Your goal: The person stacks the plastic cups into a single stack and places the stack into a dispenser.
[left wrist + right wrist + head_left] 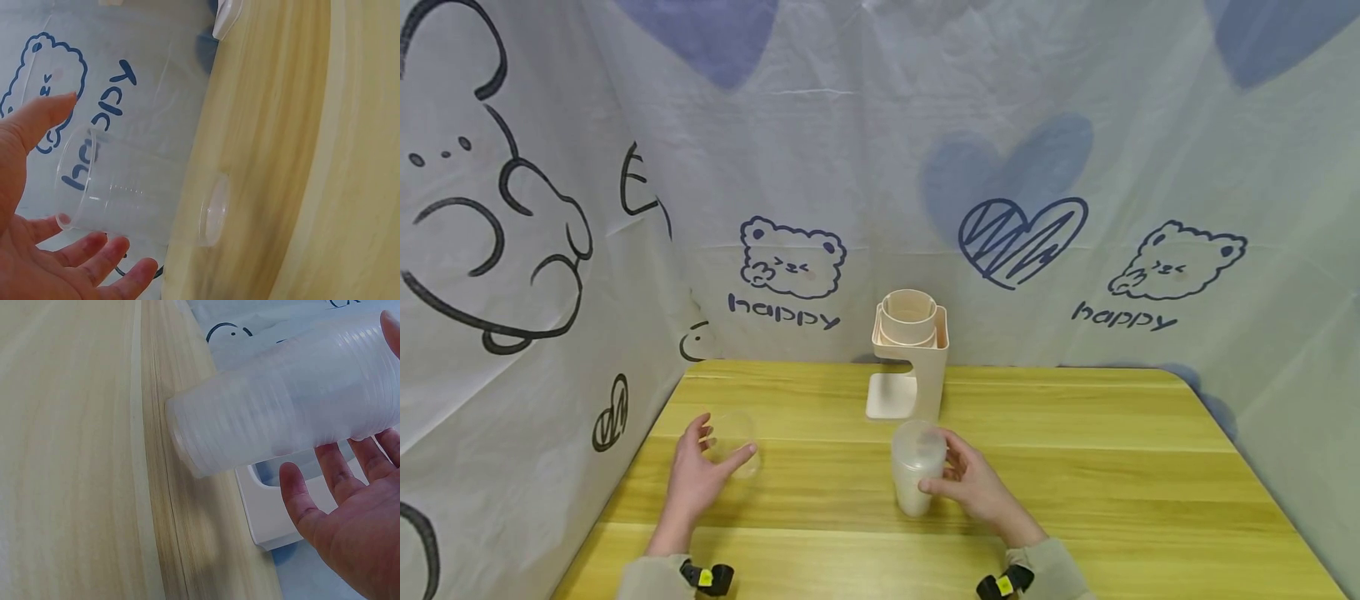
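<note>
A single clear plastic cup (735,429) stands upright on the left of the wooden table. My left hand (695,475) is around its rim, thumb spread away from the cup. In the left wrist view the fingertips (100,240) lie along or close beside the clear cup's side. Nearer the middle is a stack of nested clear plastic cups (917,467), upright. My right hand (970,479) holds it from the right, thumb in front and fingers behind. In the right wrist view the cup stack (275,400) has its base at or just above the tabletop; I cannot tell which.
A cream holder (930,375) with a round cup-shaped top and a flat base stands at the table's back, behind the stack. The wooden table (1075,467) extends to the right. A printed cloth (880,167) hangs behind and on both sides.
</note>
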{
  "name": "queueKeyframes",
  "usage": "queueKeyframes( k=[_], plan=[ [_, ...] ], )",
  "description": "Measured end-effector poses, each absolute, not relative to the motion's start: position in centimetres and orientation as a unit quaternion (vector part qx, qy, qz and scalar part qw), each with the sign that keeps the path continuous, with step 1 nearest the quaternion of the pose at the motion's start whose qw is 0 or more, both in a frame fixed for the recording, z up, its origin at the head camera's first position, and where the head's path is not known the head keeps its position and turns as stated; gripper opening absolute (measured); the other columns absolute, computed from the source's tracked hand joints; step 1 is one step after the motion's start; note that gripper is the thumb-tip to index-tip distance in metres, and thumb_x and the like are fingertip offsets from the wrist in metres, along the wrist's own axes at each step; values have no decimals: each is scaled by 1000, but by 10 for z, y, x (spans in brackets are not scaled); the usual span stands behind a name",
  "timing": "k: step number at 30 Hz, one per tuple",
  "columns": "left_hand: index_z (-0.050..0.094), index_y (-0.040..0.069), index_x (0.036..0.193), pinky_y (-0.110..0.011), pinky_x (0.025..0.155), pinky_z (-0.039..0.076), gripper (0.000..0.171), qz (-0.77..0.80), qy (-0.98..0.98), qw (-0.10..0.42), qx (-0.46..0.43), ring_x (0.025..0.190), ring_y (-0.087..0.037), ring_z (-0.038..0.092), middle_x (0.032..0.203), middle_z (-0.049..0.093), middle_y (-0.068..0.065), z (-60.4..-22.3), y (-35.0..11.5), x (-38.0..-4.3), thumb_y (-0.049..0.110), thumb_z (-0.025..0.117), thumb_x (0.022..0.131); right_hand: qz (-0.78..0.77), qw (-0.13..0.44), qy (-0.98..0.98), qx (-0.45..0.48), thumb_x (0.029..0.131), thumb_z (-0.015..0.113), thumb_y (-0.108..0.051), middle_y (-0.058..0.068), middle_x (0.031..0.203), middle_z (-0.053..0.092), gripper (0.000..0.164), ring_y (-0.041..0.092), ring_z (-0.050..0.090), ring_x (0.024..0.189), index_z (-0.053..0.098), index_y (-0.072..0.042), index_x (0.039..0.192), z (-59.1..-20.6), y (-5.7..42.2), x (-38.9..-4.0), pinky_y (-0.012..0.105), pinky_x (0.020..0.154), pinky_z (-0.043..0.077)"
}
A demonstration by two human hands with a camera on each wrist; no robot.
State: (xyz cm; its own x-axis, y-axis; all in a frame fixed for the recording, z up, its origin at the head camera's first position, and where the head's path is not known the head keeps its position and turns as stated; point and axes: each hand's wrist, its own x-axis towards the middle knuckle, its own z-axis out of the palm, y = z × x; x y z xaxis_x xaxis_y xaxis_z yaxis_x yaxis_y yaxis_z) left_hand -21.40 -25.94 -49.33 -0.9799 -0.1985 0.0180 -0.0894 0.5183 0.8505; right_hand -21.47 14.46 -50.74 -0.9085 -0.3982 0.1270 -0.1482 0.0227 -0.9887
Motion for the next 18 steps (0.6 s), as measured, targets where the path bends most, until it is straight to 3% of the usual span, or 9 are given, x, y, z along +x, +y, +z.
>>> queueKeyframes(
  k=[18],
  plan=[
    [23, -2, 150, -56, 101, 42, 94, -489, -864, 64, 101, 127, -43, 38, 141, 37, -28, -497, -256, -216, 40, 76, 86, -669, 101, 715, -180, 86, 78, -11, 18, 138, 48, 71, 36, 43, 131, 39, -2, 145, -507, 145, -215, 52, 111, 34]
  ],
)
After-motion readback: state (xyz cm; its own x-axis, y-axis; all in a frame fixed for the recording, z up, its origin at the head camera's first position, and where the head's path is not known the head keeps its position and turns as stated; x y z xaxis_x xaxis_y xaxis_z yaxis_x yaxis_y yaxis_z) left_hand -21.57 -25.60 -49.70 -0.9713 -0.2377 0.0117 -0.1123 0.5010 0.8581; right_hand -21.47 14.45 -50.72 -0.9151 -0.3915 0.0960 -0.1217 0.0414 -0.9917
